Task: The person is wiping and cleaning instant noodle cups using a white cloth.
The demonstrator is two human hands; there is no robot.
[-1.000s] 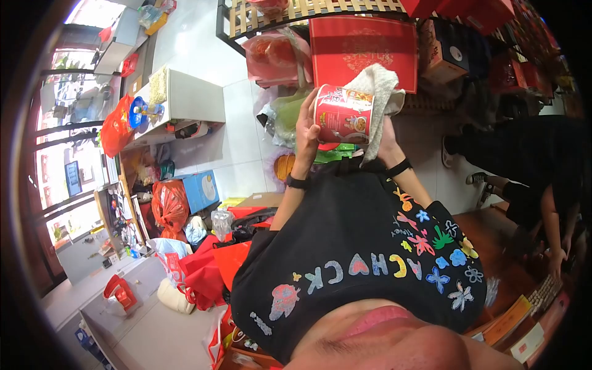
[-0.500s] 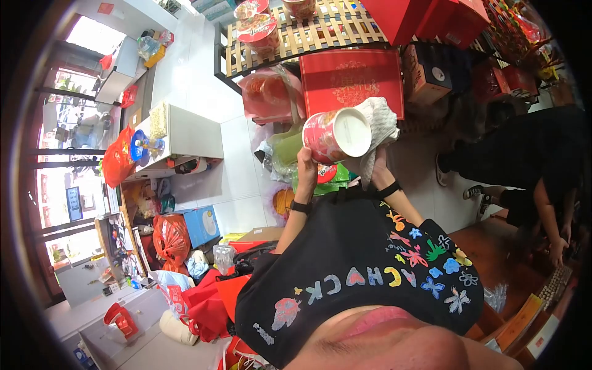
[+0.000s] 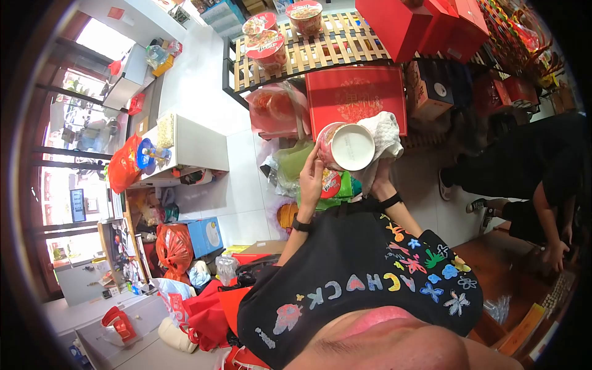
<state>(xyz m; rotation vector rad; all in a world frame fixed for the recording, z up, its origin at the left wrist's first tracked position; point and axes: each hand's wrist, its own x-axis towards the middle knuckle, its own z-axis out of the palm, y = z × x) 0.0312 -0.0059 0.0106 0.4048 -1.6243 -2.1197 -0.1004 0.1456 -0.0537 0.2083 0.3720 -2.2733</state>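
Observation:
My left hand (image 3: 311,179) grips an instant noodle cup (image 3: 328,148) from the left, fingers along its red printed side. The cup lies tipped over so that its round white bottom faces me. On the right, a white cloth (image 3: 385,137) is pressed against the cup's edge. My right hand (image 3: 381,174) is closed on this cloth, which hides most of its fingers. Beneath the cup, a green bag (image 3: 346,185) and a red round lid or package (image 3: 330,185) are partly visible.
A slatted wooden rack (image 3: 345,42) ahead carries several noodle cups (image 3: 267,52) and red boxes. Under it stands a large red gift box (image 3: 354,92). To the left are a white cabinet (image 3: 197,145) and bags. Another person (image 3: 524,166) stands at the right.
The cup has turned so more of its white bottom faces me. Cup, cloth and hands sit slightly lower in view, as does the rack. The person at right has moved their hands slightly.

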